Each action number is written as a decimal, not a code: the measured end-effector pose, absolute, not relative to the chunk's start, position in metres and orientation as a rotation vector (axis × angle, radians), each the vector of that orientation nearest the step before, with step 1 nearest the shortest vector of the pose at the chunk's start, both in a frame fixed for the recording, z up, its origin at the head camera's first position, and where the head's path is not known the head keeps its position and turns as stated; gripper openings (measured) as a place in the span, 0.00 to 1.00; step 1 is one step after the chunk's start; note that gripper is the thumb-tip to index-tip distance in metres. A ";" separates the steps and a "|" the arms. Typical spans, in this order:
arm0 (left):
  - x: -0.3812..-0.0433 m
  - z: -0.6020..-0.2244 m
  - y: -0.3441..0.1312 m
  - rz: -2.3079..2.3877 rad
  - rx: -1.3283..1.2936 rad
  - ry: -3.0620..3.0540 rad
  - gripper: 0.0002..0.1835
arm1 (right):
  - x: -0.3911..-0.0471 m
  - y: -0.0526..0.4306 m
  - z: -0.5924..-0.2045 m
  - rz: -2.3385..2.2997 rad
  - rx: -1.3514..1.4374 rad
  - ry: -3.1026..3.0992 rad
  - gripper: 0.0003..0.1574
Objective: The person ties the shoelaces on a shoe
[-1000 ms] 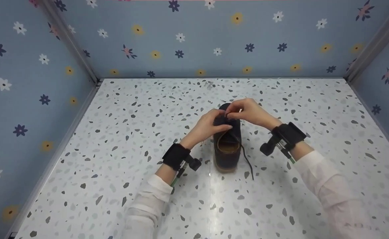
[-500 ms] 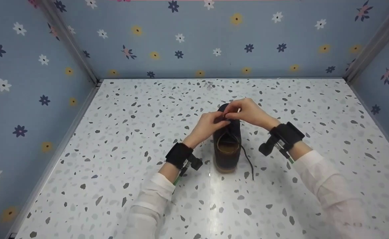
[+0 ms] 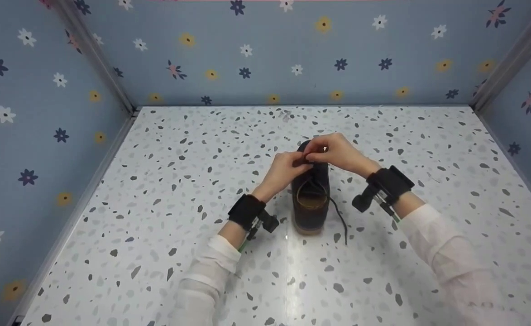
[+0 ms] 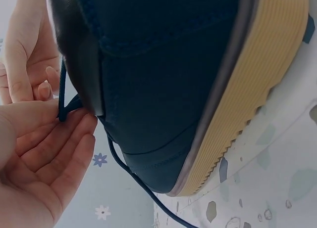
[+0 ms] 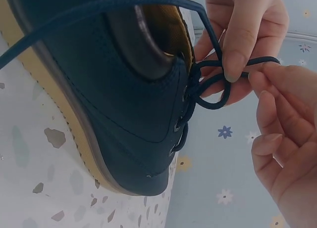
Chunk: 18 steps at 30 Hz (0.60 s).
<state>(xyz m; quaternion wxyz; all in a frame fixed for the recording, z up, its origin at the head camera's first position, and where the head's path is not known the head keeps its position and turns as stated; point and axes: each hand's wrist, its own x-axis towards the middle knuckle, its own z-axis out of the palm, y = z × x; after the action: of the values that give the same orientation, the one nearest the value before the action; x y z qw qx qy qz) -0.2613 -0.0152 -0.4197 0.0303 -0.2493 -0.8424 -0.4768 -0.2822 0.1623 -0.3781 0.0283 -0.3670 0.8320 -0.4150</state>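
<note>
At the shoe (image 3: 322, 176), just right of the frame's centre, the loop (image 5: 213, 106) could collapse if the left hand (image 3: 281, 173), pinching the lace (image 5: 99, 5), slackened while the right hand (image 3: 340, 151), also pinching it, pulled too hard.

So the table (image 3: 174, 163) is white terrazzo-look with grey flecks, kinda glossy, with a faint seam down the near half and a greyish mark (image 3: 285, 117) by the back edge. On it there's one dark blue shoe (image 3: 309, 218), sole down, toe pointing away, loose lace (image 3: 346, 235) trailing off its right side.
</note>
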 end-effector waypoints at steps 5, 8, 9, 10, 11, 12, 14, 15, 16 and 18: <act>-0.262 -0.420 -0.015 -1.483 -0.731 -2.593 0.06 | -0.282 0.161 -0.377 -1.301 -1.133 2.557 0.04; -0.262 -0.420 -0.016 -1.491 -0.726 -2.585 0.05 | -0.274 0.159 -0.369 -1.309 -1.130 2.554 0.05; -0.262 -0.420 -0.016 -1.495 -0.728 -2.581 0.05 | -0.270 0.158 -0.364 -1.309 -1.128 2.553 0.05; -0.262 -0.420 -0.016 -1.495 -0.730 -2.579 0.04 | -0.270 0.159 -0.363 -1.310 -1.125 2.557 0.06; -0.261 -0.420 -0.016 -1.494 -0.732 -2.577 0.04 | -0.267 0.159 -0.359 -1.315 -1.125 2.555 0.07; -0.262 -0.420 -0.016 -1.494 -0.732 -2.576 0.03 | -0.264 0.158 -0.354 -1.316 -1.122 2.556 0.07; -0.261 -0.420 -0.016 -1.495 -0.733 -2.573 0.03 | -0.261 0.159 -0.349 -1.320 -1.130 2.563 0.08; -0.261 -0.420 -0.016 -1.492 -0.735 -2.573 0.03 | -0.261 0.160 -0.348 -1.325 -1.138 2.563 0.08; -0.261 -0.420 -0.015 -1.489 -0.736 -2.574 0.03 | -0.261 0.160 -0.347 -1.329 -1.142 2.564 0.08; -0.261 -0.419 -0.015 -1.485 -0.741 -2.568 0.03 | -0.257 0.160 -0.341 -1.328 -1.142 2.570 0.08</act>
<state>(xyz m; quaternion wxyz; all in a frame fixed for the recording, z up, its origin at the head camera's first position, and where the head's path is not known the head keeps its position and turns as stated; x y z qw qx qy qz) -0.2610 -0.0155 -0.4193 0.0418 -0.2422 -0.8392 -0.4851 -0.2566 0.1599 -0.3410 0.0158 -0.3672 0.8262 -0.4269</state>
